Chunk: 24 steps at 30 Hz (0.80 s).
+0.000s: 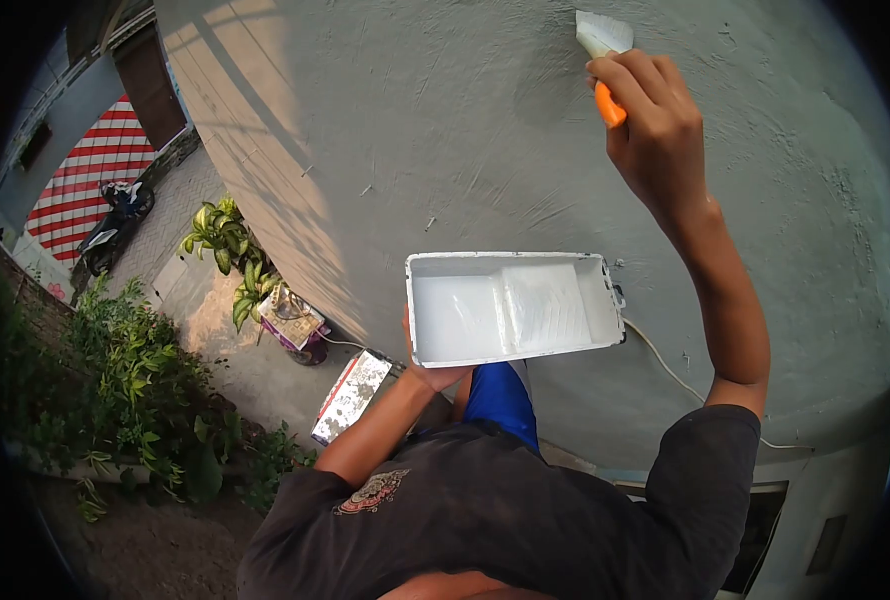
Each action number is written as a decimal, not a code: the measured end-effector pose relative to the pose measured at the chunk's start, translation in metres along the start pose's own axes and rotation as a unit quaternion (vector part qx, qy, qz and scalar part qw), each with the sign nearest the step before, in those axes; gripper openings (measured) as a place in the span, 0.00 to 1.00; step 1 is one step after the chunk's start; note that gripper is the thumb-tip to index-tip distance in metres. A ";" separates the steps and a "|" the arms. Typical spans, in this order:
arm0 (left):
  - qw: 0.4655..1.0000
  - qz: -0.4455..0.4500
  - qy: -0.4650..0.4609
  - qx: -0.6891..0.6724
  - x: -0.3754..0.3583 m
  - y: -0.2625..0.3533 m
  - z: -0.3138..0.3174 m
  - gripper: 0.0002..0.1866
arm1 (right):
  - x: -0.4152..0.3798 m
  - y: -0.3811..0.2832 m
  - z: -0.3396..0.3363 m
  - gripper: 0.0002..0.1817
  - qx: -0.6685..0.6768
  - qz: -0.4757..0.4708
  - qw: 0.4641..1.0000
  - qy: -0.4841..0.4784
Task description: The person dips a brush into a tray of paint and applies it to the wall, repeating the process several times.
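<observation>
My left hand [439,376] supports a white rectangular paint tray [457,306] from below, with most of its fingers hidden under the tray. White paint covers the tray's inside, and dark chips show along its rim. Raised at the upper right, my right hand [655,110] is closed around the orange handle of a paintbrush [605,34]. The brush's head is whitish and lies close against the grey plastered wall [445,110]. Rough trowel marks and a few small nails show on the wall's surface.
A paint-spattered box [353,396] and a container with a patterned lid [293,316] stand at lower left, near leafy plants [135,380]. A pale cable [670,372] runs along the wall's right side. Farther off, a motorcycle [115,220] is parked by a red-and-white striped surface [90,175].
</observation>
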State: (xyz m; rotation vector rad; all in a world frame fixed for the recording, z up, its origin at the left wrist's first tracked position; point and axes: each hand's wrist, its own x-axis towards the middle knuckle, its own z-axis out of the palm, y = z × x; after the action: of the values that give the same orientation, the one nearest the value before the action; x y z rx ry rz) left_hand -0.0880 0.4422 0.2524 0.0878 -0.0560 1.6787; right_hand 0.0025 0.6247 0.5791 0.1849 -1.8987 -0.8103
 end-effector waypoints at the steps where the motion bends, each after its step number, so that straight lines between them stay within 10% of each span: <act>1: 1.000 -0.002 0.009 -0.002 0.000 -0.001 -0.001 0.44 | -0.018 -0.014 0.007 0.15 0.027 0.011 0.997 -0.076; 6: 0.999 -0.003 0.031 0.026 0.007 0.002 -0.018 0.43 | -0.075 -0.058 -0.001 0.10 0.200 0.105 0.951 -0.212; 9: 0.998 0.000 0.057 0.011 0.006 0.002 -0.027 0.44 | -0.089 -0.073 -0.023 0.07 0.407 0.406 0.809 -0.125; 17: 1.000 0.007 -0.004 -0.027 0.002 0.010 -0.038 0.45 | -0.149 -0.125 -0.047 0.11 0.497 0.690 0.524 -0.042; 24: 1.000 0.001 -0.029 -0.007 -0.002 0.019 -0.053 0.36 | -0.178 -0.121 -0.069 0.21 0.399 0.708 0.582 0.019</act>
State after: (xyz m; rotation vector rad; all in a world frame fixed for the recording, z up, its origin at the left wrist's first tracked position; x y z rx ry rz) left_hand -0.1075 0.4431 0.2000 0.1265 -0.1118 1.6777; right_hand 0.1177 0.5839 0.3889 -0.7296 -1.5287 1.1531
